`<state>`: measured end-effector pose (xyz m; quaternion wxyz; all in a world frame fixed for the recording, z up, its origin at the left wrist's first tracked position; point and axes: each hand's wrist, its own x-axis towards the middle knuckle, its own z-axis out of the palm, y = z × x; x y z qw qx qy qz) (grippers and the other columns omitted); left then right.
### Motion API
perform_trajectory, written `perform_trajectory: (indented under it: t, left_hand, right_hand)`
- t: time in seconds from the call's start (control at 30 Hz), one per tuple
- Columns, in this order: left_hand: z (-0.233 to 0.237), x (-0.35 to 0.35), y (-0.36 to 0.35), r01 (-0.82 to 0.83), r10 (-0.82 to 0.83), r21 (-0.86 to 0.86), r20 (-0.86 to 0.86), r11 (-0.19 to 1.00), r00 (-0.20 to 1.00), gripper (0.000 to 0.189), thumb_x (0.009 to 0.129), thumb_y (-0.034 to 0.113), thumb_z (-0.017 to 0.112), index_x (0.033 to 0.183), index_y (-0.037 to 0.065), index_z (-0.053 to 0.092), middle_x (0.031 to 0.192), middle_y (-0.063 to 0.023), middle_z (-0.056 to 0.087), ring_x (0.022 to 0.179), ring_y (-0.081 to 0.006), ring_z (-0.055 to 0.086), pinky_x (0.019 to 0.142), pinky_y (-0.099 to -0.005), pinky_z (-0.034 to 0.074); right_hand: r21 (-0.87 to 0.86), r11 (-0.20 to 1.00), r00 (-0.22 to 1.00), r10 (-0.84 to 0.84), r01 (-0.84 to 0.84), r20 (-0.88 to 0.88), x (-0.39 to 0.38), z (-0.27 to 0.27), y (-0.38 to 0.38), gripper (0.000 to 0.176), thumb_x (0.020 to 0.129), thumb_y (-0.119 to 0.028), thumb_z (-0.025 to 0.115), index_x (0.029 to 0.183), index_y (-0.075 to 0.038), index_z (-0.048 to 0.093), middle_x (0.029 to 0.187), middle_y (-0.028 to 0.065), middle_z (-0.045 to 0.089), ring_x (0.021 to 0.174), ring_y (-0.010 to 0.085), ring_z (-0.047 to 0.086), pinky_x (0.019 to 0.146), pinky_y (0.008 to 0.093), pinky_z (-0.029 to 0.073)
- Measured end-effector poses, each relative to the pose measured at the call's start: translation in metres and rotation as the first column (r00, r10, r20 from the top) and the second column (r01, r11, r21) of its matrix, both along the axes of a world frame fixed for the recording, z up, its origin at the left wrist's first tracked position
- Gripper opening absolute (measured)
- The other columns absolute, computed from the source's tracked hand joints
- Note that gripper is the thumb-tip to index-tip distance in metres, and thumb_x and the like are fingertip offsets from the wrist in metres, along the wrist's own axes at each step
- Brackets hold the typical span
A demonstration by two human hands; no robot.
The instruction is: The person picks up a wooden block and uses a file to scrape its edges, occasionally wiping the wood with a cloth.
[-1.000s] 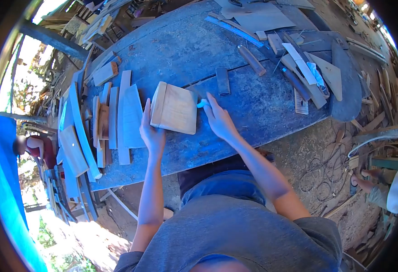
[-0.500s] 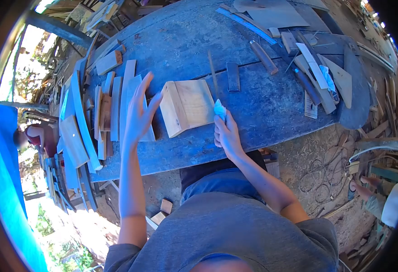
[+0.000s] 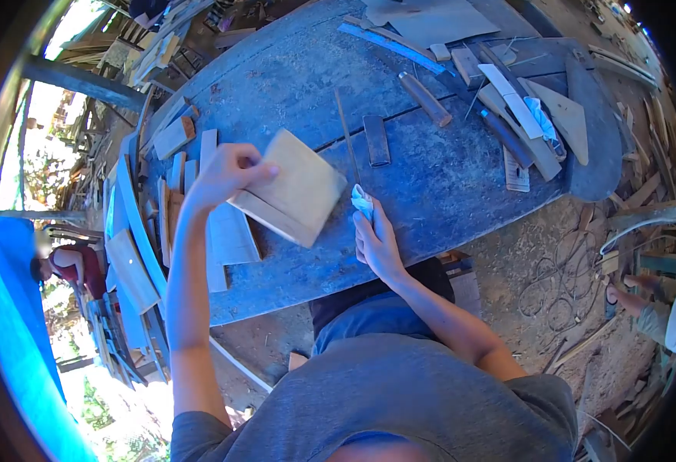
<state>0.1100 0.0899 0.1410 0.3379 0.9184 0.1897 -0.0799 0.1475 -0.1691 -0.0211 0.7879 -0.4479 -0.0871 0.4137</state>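
Observation:
My left hand is closed on the upper left edge of a pale wooden piece, thumb on its face. The piece looks like a squarish block with a strip along one side; it is tilted and slightly blurred, over the blue-grey workbench. In my right hand is a long thin metal file, its handle end wrapped in whitish cloth. The file points away from me, just right of the wooden piece and apart from it. A dark flat block lies right of the file.
Wooden strips and boards crowd the bench's left side. Toward the right lie a wooden rod, a dark-handled tool and more offcuts. A person sits at far left; another person's legs show at far right.
My left hand was open beside the wooden piece; now it grips the piece, which has turned and been tipped up. The right hand still holds the file, and the whole view has shifted somewhat.

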Motion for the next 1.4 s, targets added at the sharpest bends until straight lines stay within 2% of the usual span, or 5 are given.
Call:
perform_trajectory:
  t: [0.27,0.6,0.77,0.97,1.4]
  left_hand:
    - [-0.045,-0.035,-0.055,-0.529,0.370,0.140,0.567,0.837,0.736,0.031,0.078,0.022,0.081,0.075,0.001,0.059,0.065,-0.0027,0.060,0.059,-0.0075,0.055,0.055,-0.0231,0.043]
    - [-0.105,-0.045,-0.112,-0.473,0.575,-0.330,0.409,0.817,0.708,0.041,0.081,0.029,0.080,0.093,-0.001,0.055,0.075,-0.0105,0.067,0.063,-0.0172,0.069,0.055,-0.0275,0.053]
    - [-0.089,-0.054,-0.097,-0.520,0.696,-0.467,0.408,0.715,0.591,0.056,0.097,0.040,0.058,0.131,-0.002,0.042,0.130,-0.0185,0.051,0.134,-0.0216,0.042,0.104,-0.0367,0.038]
    - [-0.097,0.010,-0.082,-0.455,0.687,-0.532,0.409,0.714,0.600,0.064,0.103,0.030,0.046,0.153,0.001,0.019,0.144,-0.0179,0.043,0.131,-0.0239,0.044,0.106,-0.0368,0.036]
    - [-0.086,0.015,-0.096,-0.477,0.815,-0.692,0.293,0.542,0.500,0.052,0.106,0.026,0.032,0.153,0.006,0.025,0.144,-0.0141,0.044,0.130,-0.0221,0.045,0.107,-0.0343,0.036]
  right_hand:
    - [-0.175,0.983,0.930,0.118,-0.058,0.349,-0.004,-0.005,0.000,0.045,0.105,-0.019,0.041,0.148,-0.009,0.033,0.075,0.0009,0.049,0.056,0.0077,0.042,0.054,0.0268,0.037]
    - [-0.249,0.965,0.727,0.115,0.079,0.677,-0.010,-0.002,0.019,0.045,0.102,-0.019,0.046,0.147,-0.013,0.038,0.072,0.0208,0.062,0.062,0.0327,0.066,0.058,0.0412,0.049]
    - [-0.372,0.928,0.686,0.262,0.015,0.679,0.003,0.012,0.014,0.047,0.101,-0.018,0.047,0.147,-0.013,0.037,0.078,0.0236,0.065,0.067,0.0383,0.067,0.060,0.0457,0.050]
    - [-0.298,0.954,0.693,0.234,-0.028,0.682,-0.011,0.029,0.003,0.049,0.101,-0.014,0.047,0.148,-0.014,0.036,0.086,0.0261,0.066,0.069,0.0410,0.066,0.063,0.0462,0.051]
    - [-0.389,0.914,0.713,0.348,-0.113,0.609,0.008,0.017,0.021,0.045,0.101,-0.011,0.042,0.146,-0.010,0.036,0.104,0.0257,0.066,0.087,0.0450,0.065,0.074,0.0493,0.052]
